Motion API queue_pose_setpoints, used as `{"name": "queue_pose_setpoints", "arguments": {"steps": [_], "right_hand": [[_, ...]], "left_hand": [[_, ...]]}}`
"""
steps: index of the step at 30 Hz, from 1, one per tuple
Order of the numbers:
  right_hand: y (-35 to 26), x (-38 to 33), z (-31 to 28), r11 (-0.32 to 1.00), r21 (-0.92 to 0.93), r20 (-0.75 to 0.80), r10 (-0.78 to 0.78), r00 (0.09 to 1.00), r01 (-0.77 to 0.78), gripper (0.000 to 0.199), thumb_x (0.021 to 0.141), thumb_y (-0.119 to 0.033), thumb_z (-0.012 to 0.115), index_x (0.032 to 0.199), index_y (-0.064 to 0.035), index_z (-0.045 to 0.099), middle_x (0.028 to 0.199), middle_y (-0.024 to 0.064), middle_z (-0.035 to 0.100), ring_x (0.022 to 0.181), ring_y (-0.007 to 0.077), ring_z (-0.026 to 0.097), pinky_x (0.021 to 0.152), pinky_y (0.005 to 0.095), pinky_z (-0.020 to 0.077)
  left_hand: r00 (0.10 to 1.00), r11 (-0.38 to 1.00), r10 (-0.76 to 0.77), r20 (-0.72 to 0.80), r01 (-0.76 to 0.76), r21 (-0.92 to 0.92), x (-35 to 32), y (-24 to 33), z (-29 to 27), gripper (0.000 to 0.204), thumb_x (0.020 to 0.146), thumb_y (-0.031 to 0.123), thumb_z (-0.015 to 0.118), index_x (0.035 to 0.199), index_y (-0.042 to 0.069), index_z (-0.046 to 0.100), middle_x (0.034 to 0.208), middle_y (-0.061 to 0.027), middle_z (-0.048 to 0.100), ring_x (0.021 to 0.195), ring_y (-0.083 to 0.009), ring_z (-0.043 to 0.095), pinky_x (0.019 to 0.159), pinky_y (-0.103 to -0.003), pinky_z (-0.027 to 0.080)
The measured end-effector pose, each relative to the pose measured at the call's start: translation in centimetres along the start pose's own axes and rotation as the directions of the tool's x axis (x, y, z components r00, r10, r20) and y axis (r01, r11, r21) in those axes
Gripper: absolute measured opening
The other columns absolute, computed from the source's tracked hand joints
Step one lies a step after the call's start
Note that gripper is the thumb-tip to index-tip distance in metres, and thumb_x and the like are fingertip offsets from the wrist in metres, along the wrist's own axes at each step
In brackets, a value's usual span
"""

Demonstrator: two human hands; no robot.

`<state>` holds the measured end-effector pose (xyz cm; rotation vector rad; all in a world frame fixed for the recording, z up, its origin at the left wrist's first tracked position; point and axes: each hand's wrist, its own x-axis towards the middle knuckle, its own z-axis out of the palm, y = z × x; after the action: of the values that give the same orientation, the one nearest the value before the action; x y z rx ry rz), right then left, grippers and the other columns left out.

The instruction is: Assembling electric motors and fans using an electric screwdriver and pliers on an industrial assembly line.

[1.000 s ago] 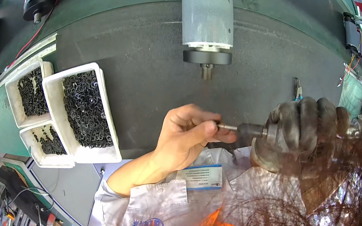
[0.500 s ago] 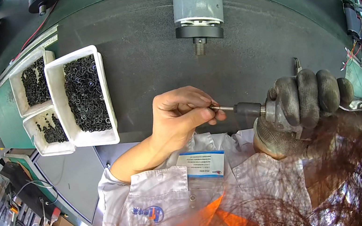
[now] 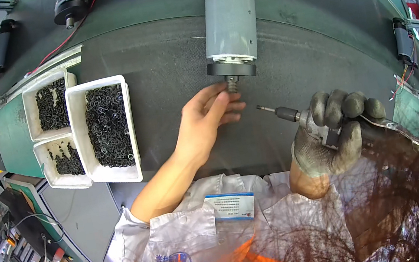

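Note:
A grey cylindrical motor (image 3: 229, 21) lies on the dark mat, its black collar and threaded shaft (image 3: 233, 84) towards me. My bare left hand (image 3: 206, 116) is at that shaft, thumb and index finger closed at its side; the other fingers curl just below. Anything small between the fingertips is hidden. Off to the right, my gloved right hand (image 3: 333, 130) grips a power screwdriver (image 3: 288, 113) with a black sleeve, its thin bit pointing left and apart from the motor. A shiny metal tool (image 3: 392, 126) also sticks out of the right hand; its kind is unclear.
On the left stand a large white bin (image 3: 133, 143) of black rings and two smaller white bins (image 3: 32, 118) with small black parts. Another motor (image 3: 71, 4) with a red wire lies at the far left, and one more (image 3: 402, 40) at the right edge.
My left hand has left the screwdriver's tip and moved up to the motor shaft. The right hand has tilted slightly, still holding the screwdriver. The view has shifted, showing more of the motor.

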<state>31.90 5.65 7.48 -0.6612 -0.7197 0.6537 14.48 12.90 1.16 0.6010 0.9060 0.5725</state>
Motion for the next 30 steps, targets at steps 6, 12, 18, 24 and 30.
{"name": "queue_pose_setpoints", "arguments": {"steps": [6,12,18,24,30], "right_hand": [[1.0,0.2,-1.6,0.999,-0.005,0.133,-0.037,0.990,0.038,0.045,0.098,-0.010,0.066,0.141,-0.0152,0.056,0.111,0.0045,0.063,0.077,0.0134,0.054,0.059,0.0291,0.0433],[0.6,-0.9,0.1,0.993,-0.082,0.087,0.092,0.992,-0.084,0.043,0.095,-0.012,0.074,0.136,-0.0158,0.061,0.106,0.0033,0.065,0.069,0.0131,0.052,0.056,0.0281,0.0410],[2.9,-1.8,-2.3,0.985,0.090,0.263,0.121,0.957,-0.149,0.054,0.091,-0.015,0.080,0.140,-0.0178,0.059,0.114,0.0125,0.069,0.082,0.0223,0.063,0.064,0.0383,0.0495],[4.4,-2.7,-2.0,0.984,0.027,0.162,0.171,0.972,-0.178,0.033,0.092,-0.015,0.079,0.122,-0.0119,0.066,0.088,0.0073,0.066,0.063,0.0166,0.056,0.051,0.0291,0.0446],[4.1,-3.1,-2.0,0.991,-0.016,0.201,0.136,0.970,-0.136,0.035,0.091,-0.012,0.079,0.124,-0.0110,0.066,0.099,0.0079,0.069,0.068,0.0172,0.059,0.054,0.0298,0.0470]], "left_hand": [[0.996,1.000,0.011,0.093,-0.013,0.017,1.7,-0.6,0.3,0.028,0.107,0.016,0.058,0.121,-0.008,0.059,0.111,-0.0176,0.071,0.097,-0.0241,0.074,0.085,-0.035,0.059],[0.998,0.995,-0.057,0.021,0.055,0.087,-1.5,-2.1,-1.2,0.024,0.105,0.009,0.060,0.122,-0.008,0.059,0.104,-0.0143,0.072,0.092,-0.0225,0.075,0.079,-0.032,0.060],[0.994,0.992,-0.052,0.094,0.041,0.118,-1.4,-2.1,-1.1,0.023,0.106,0.007,0.058,0.125,-0.006,0.057,0.112,-0.0153,0.073,0.098,-0.0232,0.075,0.082,-0.032,0.061],[0.995,0.991,-0.049,0.086,0.038,0.126,-1.5,-2.0,-1.0,0.022,0.105,0.005,0.060,0.124,-0.006,0.057,0.110,-0.0145,0.073,0.096,-0.0214,0.074,0.083,-0.032,0.061],[0.998,0.993,-0.034,0.061,0.027,0.111,-1.4,-2.1,-1.0,0.019,0.103,0.004,0.062,0.118,-0.007,0.057,0.106,-0.0137,0.073,0.094,-0.0196,0.074,0.082,-0.031,0.061]]}}
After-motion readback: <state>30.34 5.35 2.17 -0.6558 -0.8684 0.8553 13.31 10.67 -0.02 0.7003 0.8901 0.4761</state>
